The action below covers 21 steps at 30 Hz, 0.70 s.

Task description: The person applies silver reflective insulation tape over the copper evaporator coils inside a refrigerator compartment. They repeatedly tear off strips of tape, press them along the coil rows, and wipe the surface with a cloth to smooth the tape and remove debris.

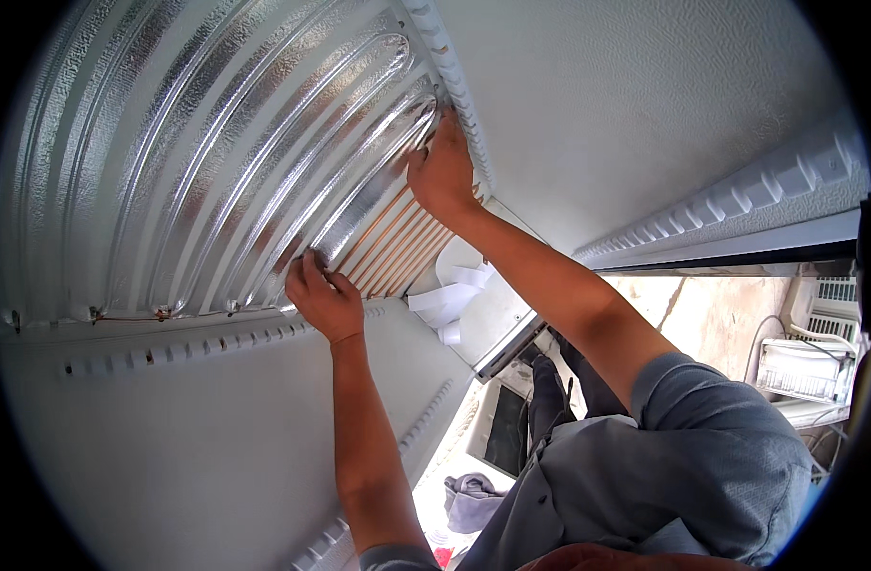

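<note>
Foil strip (364, 206) spans between both hands

Sits between the foil-covered rows (236, 190) and bare copper tubes (402, 243); left hand (326, 300) fingers curled at its lower end, right hand (443, 173) fingers bent at its upper end, can't tell whether either is pinching it

Foil strips (234, 209) cropped above, left sleeve (395, 558) cropped below

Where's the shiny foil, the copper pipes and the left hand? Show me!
Foil (356, 214): head view, on the strip next to the bare pipes.
Copper pipes (397, 240): head view, middle of the bare stretch.
Left hand (327, 299): head view, back of the hand.
</note>
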{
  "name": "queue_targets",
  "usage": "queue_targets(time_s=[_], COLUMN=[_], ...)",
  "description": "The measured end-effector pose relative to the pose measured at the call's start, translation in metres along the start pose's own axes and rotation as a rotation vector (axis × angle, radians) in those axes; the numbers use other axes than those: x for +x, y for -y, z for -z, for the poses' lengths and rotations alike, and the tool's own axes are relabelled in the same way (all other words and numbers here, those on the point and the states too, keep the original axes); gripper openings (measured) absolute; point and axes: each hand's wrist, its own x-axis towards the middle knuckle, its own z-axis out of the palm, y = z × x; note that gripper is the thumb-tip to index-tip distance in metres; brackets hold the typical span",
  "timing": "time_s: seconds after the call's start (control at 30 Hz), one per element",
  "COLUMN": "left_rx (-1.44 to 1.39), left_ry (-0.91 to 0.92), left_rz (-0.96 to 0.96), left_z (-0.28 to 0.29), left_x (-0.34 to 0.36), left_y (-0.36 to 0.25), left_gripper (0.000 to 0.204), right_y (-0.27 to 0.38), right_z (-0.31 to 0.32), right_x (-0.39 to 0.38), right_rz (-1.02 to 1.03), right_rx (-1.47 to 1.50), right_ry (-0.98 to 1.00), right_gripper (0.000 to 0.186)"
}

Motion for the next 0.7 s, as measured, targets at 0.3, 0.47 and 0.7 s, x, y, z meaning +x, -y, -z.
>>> queue_targets(time_s=[0.3,0.47,0.7], left_rx=[0.029,-0.285,-1.393], left_ry=[-0.114,-0.158,0.264], left_rz=[0.181,0.187,1.187], left_z=[0.010,0.011,-0.022], left_x=[0.001,0.008,0.064], left_y=[0.012,-0.037,-0.067], left_gripper=[0.032,0.021,0.016], right_y=[-0.017,0.009,0.016], right_z=[-0.002,0.004,-0.016], right_x=[0.015,-0.011,0.007], right_rz=[0.030,-0.165,-0.272], right_rx=[0.083,0.328,0.261], right_ry=[-0.097,0.084,0.352], right_gripper=[0.042,0.025,0.033])
